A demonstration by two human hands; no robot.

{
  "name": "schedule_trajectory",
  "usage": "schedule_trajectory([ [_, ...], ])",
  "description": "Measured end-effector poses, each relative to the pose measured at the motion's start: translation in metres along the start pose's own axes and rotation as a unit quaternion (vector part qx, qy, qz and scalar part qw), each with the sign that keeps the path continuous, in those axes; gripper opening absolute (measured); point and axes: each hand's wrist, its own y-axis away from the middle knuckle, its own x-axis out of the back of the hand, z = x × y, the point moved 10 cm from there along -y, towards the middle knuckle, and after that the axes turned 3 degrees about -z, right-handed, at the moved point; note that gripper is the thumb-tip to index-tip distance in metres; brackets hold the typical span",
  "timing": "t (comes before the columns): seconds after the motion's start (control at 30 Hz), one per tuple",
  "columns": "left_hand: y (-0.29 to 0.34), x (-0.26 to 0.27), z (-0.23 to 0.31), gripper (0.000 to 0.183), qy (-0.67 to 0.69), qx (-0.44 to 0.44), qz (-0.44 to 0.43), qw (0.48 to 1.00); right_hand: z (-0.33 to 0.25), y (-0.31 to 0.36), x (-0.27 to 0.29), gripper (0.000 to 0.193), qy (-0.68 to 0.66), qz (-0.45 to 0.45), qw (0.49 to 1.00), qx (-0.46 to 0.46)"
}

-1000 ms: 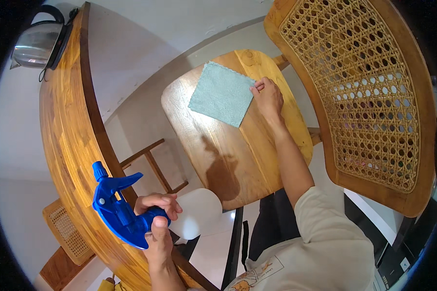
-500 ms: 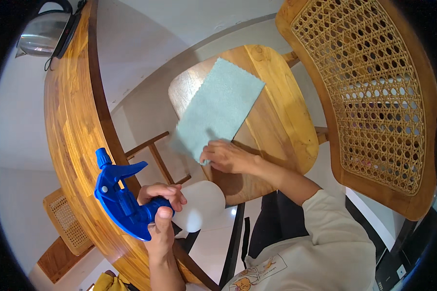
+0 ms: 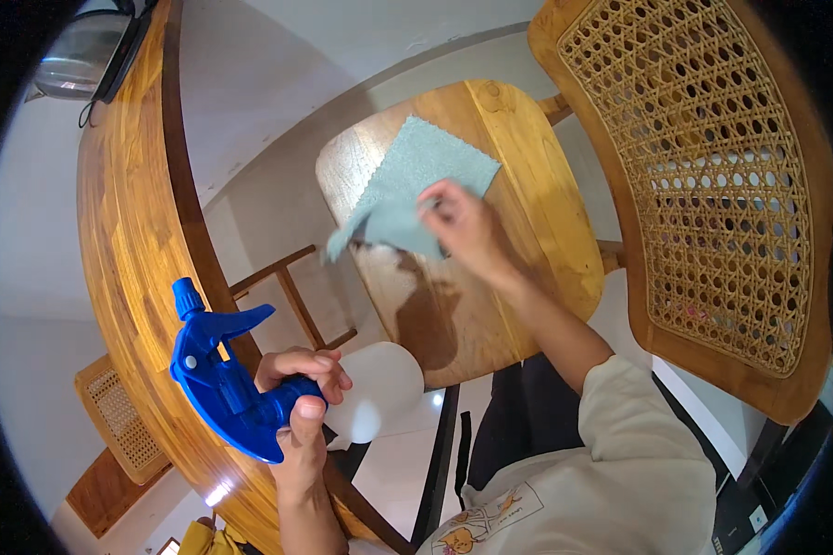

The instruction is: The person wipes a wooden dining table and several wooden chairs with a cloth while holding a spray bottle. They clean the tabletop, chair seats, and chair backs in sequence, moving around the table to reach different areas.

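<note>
A spray bottle (image 3: 231,379) with a blue trigger head and a whitish body is gripped by its neck in my left hand (image 3: 298,393), fingers wrapped round it. Its nozzle points up and away, beside the wooden counter. My right hand (image 3: 458,222) pinches the near part of a pale green cloth (image 3: 426,157) with a zigzag edge. That part is lifted and folded back over the rest, which lies on the wooden chair seat (image 3: 546,213). Motion blurs the lifted fold and my fingertips slightly. A shadow falls on the bare wood beneath my right hand.
The chair's woven cane backrest (image 3: 713,185) rises at the right. Along the left runs a long wooden counter (image 3: 125,222), with a metal kettle (image 3: 83,55) at its far end. Another cane-backed chair (image 3: 125,421) stands beyond the counter. Something yellow (image 3: 208,538) shows at the lower left.
My right hand has moved up and away from me, raising the cloth's near corner and folding it back, which bares the near part of the seat. My left hand keeps its grip on the spray bottle.
</note>
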Motion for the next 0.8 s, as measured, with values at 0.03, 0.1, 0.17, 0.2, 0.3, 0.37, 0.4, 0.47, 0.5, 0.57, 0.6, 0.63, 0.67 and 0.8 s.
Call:
schedule_trajectory([
  [0.03,0.000,0.000,0.000,0.041,0.000,0.001,0.002,1.000,0.014,-0.008,0.021,0.013,0.003,0.033,0.999,-0.027],
  [0.1,-0.001,-0.001,0.001,0.041,0.001,0.003,0.004,1.000,0.031,-0.017,0.062,0.019,0.070,0.098,0.992,-0.037],
  [0.17,-0.001,-0.003,0.001,0.041,-0.001,0.005,0.000,1.000,0.032,-0.021,0.091,0.025,0.194,0.157,0.968,-0.004],
  [0.2,-0.001,-0.003,0.000,0.042,-0.003,0.007,0.000,1.000,0.033,-0.023,0.094,0.025,0.203,0.154,0.967,-0.003],
  [0.3,-0.002,-0.010,0.002,0.042,-0.056,0.005,-0.052,0.997,0.035,-0.028,0.099,0.025,0.224,0.139,0.965,-0.007],
  [0.37,-0.001,-0.010,0.001,0.041,-0.055,0.004,-0.056,0.997,0.035,-0.031,0.098,0.025,0.228,0.123,0.966,-0.018],
  [0.4,-0.002,-0.010,0.001,0.041,-0.055,0.002,-0.056,0.997,0.031,-0.032,0.095,0.025,0.198,0.113,0.974,-0.011],
  [0.47,-0.002,-0.010,0.001,0.041,-0.054,0.001,-0.057,0.997,0.020,-0.034,0.085,0.024,0.137,0.093,0.986,0.002],
  [0.5,-0.001,-0.009,0.001,0.041,-0.051,0.000,-0.056,0.997,0.004,-0.034,0.080,0.024,0.144,0.082,0.986,0.021],
  [0.57,0.001,-0.006,0.000,0.041,-0.055,0.002,-0.051,0.997,-0.024,-0.032,0.070,0.025,0.158,0.060,0.984,0.057],
  [0.6,0.001,-0.007,0.001,0.042,-0.057,0.000,-0.051,0.997,-0.010,-0.033,0.077,0.026,0.199,0.079,0.975,0.054],
  [0.63,-0.001,-0.010,0.001,0.042,-0.055,0.003,-0.056,0.997,0.014,-0.035,0.094,0.027,0.242,0.103,0.963,0.052],
  [0.67,-0.002,-0.011,0.001,0.042,-0.055,0.007,-0.058,0.997,0.026,-0.037,0.103,0.028,0.282,0.123,0.950,0.049],
  [0.8,-0.002,-0.002,0.001,0.043,-0.013,0.003,0.001,1.000,0.022,-0.036,0.095,0.033,0.307,0.112,0.944,0.045],
])
